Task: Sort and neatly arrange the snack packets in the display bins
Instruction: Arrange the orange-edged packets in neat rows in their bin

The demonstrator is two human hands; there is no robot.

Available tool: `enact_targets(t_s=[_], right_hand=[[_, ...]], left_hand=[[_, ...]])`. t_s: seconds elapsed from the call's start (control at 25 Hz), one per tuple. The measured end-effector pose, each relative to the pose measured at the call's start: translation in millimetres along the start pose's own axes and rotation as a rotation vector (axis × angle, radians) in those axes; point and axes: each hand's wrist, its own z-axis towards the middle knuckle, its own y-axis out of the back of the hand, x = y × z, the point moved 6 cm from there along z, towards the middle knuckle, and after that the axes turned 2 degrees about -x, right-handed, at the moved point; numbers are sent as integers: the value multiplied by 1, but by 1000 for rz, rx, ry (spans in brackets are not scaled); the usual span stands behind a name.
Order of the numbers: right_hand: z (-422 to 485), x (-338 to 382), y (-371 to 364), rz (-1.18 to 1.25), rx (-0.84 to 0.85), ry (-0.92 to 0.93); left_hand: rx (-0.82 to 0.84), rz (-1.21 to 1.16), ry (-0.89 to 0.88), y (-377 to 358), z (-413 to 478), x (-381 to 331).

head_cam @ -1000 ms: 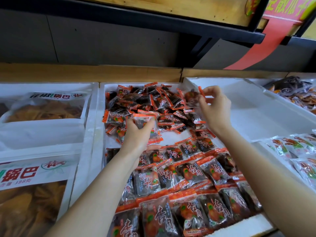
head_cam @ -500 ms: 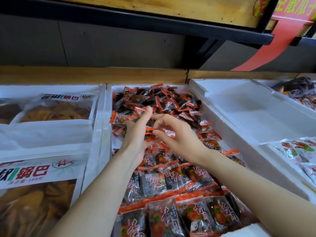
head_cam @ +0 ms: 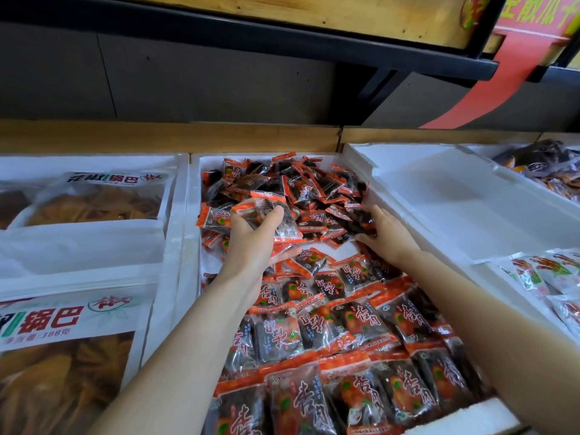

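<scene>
head view: left hand (head_cam: 251, 246) grips one packet stack (head_cam: 270, 206); right hand (head_cam: 389, 237) touches one loose pile (head_cam: 301, 183), grip unclear.

Left of the left hand (head_cam: 254, 243), the near big bag (head_cam: 62, 321) reads 锅巴 in red, with 388克 beneath. The farther bag (head_cam: 103, 183) beyond it says 花椒锅巴. Nearer than both hands, the snack packets (head_cam: 310, 400) carry 杏肉 in red brush characters. Up beyond the right hand (head_cam: 387, 233), a red sign (head_cam: 539, 17) bears yellow characters, cut off and unreadable.
</scene>
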Motion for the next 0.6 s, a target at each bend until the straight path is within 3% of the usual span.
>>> enact_targets(t_s=[0.2, 0.4, 0.48, 0.6], right_hand=[[3, 14, 19, 39, -200, 41], [-13, 48, 61, 323, -341, 21], [-24, 75, 63, 488, -260, 33], [-39, 124, 45, 714, 13, 50]], left_hand=[[-5, 82, -72, 7, 2, -13], [-40, 107, -162, 26, 3, -37], [-76, 130, -199, 35, 3, -45], [-122, 134, -240, 47, 2, -55]])
